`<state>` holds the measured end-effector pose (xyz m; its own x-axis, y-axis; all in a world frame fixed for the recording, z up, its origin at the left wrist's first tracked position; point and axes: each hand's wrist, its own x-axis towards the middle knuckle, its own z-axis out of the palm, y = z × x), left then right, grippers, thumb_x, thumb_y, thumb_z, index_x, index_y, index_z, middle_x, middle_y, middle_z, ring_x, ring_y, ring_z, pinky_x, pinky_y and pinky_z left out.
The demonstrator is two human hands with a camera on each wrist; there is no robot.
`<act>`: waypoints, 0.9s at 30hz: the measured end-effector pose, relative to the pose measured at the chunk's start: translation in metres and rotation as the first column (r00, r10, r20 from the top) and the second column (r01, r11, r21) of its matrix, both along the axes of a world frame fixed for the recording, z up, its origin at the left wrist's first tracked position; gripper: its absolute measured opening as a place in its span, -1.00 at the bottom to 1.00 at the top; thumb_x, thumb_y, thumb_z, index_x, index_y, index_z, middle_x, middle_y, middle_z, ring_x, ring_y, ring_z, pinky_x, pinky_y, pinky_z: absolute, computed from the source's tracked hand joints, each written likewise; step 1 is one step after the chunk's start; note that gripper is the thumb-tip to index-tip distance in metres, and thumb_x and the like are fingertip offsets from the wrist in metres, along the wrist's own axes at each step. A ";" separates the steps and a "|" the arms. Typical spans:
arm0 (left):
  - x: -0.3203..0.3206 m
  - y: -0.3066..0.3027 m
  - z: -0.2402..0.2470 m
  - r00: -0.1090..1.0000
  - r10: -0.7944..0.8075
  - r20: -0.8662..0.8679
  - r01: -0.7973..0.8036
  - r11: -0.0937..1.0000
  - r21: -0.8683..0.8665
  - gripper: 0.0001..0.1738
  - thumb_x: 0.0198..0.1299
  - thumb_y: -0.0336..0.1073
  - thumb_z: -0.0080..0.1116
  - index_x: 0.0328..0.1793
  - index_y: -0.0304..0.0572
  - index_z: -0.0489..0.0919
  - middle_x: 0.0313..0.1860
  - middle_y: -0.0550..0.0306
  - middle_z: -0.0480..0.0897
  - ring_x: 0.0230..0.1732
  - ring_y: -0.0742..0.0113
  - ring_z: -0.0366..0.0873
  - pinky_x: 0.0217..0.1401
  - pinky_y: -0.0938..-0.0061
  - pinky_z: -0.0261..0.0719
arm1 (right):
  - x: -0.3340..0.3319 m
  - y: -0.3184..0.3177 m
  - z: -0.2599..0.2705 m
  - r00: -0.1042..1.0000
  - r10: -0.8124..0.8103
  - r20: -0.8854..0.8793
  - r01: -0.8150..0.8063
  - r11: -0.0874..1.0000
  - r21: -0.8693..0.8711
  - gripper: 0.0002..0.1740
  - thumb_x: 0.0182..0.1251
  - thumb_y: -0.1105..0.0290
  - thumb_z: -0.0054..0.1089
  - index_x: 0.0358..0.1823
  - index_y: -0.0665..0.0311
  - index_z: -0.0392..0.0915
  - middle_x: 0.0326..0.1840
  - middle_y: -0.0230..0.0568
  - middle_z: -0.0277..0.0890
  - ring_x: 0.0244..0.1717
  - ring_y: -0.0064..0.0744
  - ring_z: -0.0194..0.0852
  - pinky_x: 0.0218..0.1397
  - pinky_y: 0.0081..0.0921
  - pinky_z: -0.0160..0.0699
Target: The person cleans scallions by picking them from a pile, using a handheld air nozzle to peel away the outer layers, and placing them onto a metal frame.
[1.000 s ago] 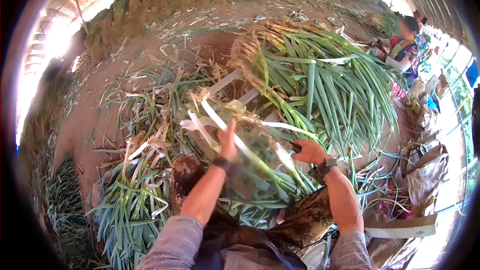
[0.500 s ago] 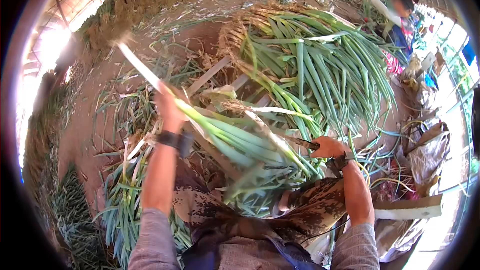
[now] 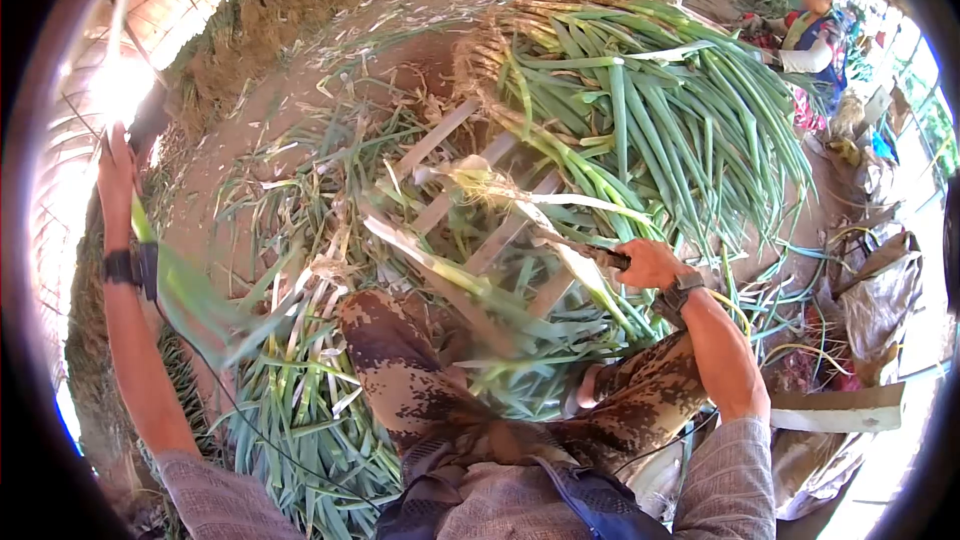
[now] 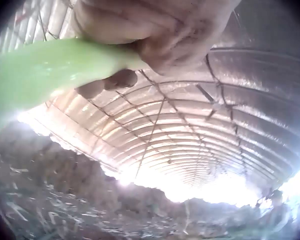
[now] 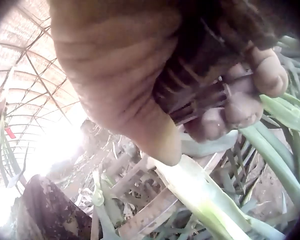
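My left hand is raised at the far left, gripping a long green onion. Its white end points up and its blurred leaves trail down past the wrist. In the left wrist view the pale green stalk runs out from under the curled fingers. Low over the middle, my right hand grips the dark handle of what looks like a knife, pointing left. Other green onions lie just below that tool, across wooden slats in front of my knees.
A large heap of green onions lies beyond the slats, roots to the left. Trimmed onions are piled by my left leg. Another person works at the far right. Crumpled sacking and a pale board stand at right.
My left hand has swung the green onion from the middle up to the far left. The right hand has stayed near its place, still gripping the dark-handled tool.
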<state>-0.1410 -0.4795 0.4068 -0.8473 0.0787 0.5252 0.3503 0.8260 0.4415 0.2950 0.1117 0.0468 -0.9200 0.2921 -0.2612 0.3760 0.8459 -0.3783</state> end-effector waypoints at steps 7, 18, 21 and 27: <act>0.086 0.055 -0.195 0.884 -0.128 0.450 0.225 0.960 -0.169 -0.60 0.32 -0.21 0.19 0.19 -0.27 0.61 -0.10 0.01 0.71 -0.13 0.26 0.65 -0.08 0.28 0.61 | -0.010 -0.006 0.002 0.996 -0.024 -0.090 0.027 0.999 0.037 -0.53 0.05 -0.01 0.23 -0.13 0.17 0.69 -0.18 0.01 0.69 -0.07 0.10 0.64 0.03 -0.04 0.58; 0.263 0.412 -0.458 0.120 -0.694 0.710 0.073 0.719 0.691 -0.54 0.26 0.05 0.30 -0.15 -0.29 0.71 -0.43 0.14 0.68 -0.40 0.47 0.62 -0.36 0.53 0.58 | 0.010 -0.006 0.017 0.993 -0.063 -0.103 0.060 0.998 -0.025 -0.39 0.15 -0.16 0.26 0.04 0.17 0.66 -0.10 0.04 0.68 -0.03 0.09 0.65 0.07 -0.11 0.60; 0.264 0.435 -0.494 0.238 -0.734 0.636 0.129 0.673 0.728 -0.49 0.22 0.06 0.33 -0.12 -0.36 0.70 -0.38 0.07 0.70 -0.37 0.39 0.60 -0.27 0.37 0.59 | 0.024 0.000 0.011 0.987 -0.057 -0.149 0.059 0.998 0.010 -0.42 0.14 -0.16 0.27 -0.04 0.18 0.67 -0.13 0.05 0.68 -0.07 0.11 0.64 0.04 -0.10 0.59; 0.194 0.420 -0.459 0.282 -0.878 0.387 -0.004 0.402 0.915 -0.52 0.39 -0.01 0.18 0.17 -0.29 0.59 -0.01 0.03 0.70 -0.02 0.28 0.68 0.03 0.37 0.68 | 0.030 0.011 0.023 0.988 -0.154 -0.032 0.148 0.979 -0.141 -0.45 0.08 -0.10 0.32 -0.16 0.25 0.65 -0.33 0.06 0.65 -0.24 0.10 0.63 -0.13 -0.07 0.57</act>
<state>0.0530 -0.0591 -0.0521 -0.7433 0.6389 -0.1981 -0.3279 -0.0898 0.9404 0.3254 0.1224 0.0699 -0.8794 0.3922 -0.2700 0.4762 0.7191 -0.5061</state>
